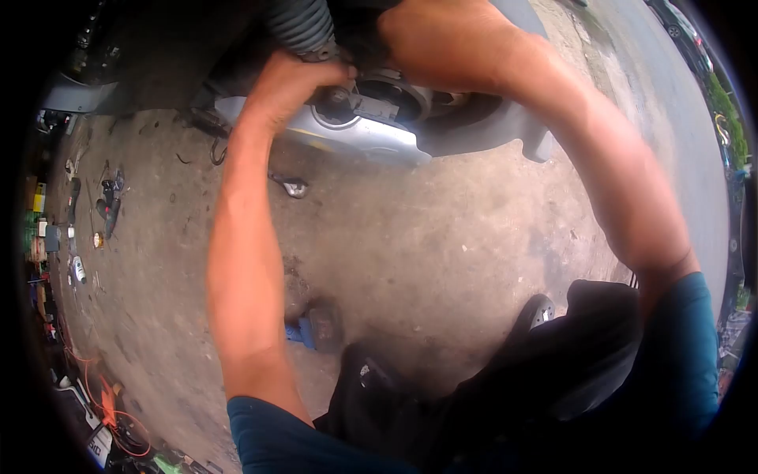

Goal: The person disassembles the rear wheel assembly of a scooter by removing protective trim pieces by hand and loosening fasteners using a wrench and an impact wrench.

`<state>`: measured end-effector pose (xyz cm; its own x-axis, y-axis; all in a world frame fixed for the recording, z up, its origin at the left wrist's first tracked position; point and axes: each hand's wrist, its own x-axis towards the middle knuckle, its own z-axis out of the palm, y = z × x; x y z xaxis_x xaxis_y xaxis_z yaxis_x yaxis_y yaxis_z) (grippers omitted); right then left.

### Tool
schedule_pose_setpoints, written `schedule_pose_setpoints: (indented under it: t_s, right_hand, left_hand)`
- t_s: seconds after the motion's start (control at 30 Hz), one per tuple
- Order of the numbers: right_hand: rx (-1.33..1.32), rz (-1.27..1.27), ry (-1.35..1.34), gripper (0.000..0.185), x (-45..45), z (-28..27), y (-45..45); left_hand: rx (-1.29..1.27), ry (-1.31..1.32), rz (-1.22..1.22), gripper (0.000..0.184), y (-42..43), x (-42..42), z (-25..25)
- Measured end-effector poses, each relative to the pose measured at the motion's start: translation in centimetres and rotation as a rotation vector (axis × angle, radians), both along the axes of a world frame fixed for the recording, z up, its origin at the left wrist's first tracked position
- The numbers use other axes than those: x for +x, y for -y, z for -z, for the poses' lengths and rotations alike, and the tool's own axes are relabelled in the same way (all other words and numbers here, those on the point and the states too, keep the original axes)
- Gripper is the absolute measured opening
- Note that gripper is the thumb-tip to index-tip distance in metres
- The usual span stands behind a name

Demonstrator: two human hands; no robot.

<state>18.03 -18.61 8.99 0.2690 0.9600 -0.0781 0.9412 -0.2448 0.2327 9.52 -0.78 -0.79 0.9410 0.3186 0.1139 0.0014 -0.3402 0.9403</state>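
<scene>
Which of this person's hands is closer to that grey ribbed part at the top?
The left. The left hand is right by the lower end of the grey ribbed part; the right hand is farther off, to its right, its fingers hidden.

One open passage, by my view: concrete floor (450, 237) between the left forearm (245, 261) and right forearm (608, 142), closed off by a silver panel (359, 141) above and dark trouser legs (564, 355) below. Obstacles I count: ribbed grey cylinder (300, 24) just above the left hand (288, 81), metal-headed tool (295, 188) on the floor near the left forearm, blue-and-dark tool (322, 325) lower down.
</scene>
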Motion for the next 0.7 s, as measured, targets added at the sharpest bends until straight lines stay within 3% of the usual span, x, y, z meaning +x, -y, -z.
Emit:
schedule_pose_setpoints:
  t_s: [0.03,0.17,0.23,0.3,0.33,0.43,0.47,0.53,0.63,0.7]
  right_hand:
    - [-0.021,-0.029,-0.016,0.020,0.1,-0.6,0.1]
    - [-0.283,0.308,-0.321,0.027,-1.2,-3.1,-2.0]
    - [-0.343,0.536,-0.478,0.030,-1.5,-3.4,-3.0]
    - [-0.426,0.537,-0.426,0.028,-1.0,-2.9,-3.5]
    - [-0.461,0.537,-0.402,0.028,-0.5,-2.6,-3.5]
    - [-0.196,0.030,0.006,0.024,1.5,0.7,-1.8]
    - [-0.230,0.183,-0.035,0.021,1.6,0.8,-1.8]
    - [-0.146,0.184,-0.019,0.017,0.7,0.6,-1.2]
    - [-0.100,0.208,0.008,0.014,0.0,0.5,-1.4]
    - [-0.112,0.234,0.011,0.014,-0.3,0.4,-1.4]
  left_hand:
    - [-0.061,0.006,0.015,0.029,0.0,-0.6,-0.4]
    - [-0.322,0.307,-0.002,0.021,1.0,-0.8,-0.1]
    - [-0.408,0.320,-0.042,0.026,1.2,-0.3,0.3]
    - [-0.442,0.270,-0.058,0.038,1.3,0.0,0.8]
    - [-0.488,0.162,-0.031,0.024,1.1,-0.5,-0.6]
    - [-0.405,0.383,-0.088,0.024,1.3,0.0,-1.9]
    - [-0.399,0.365,-0.081,0.026,1.0,0.0,-1.9]
    - [-0.388,0.332,-0.049,0.030,0.7,0.3,-1.7]
    - [-0.420,0.667,0.000,0.038,0.8,1.5,-1.1]
    - [-0.353,0.584,0.026,0.044,0.3,0.9,-1.5]
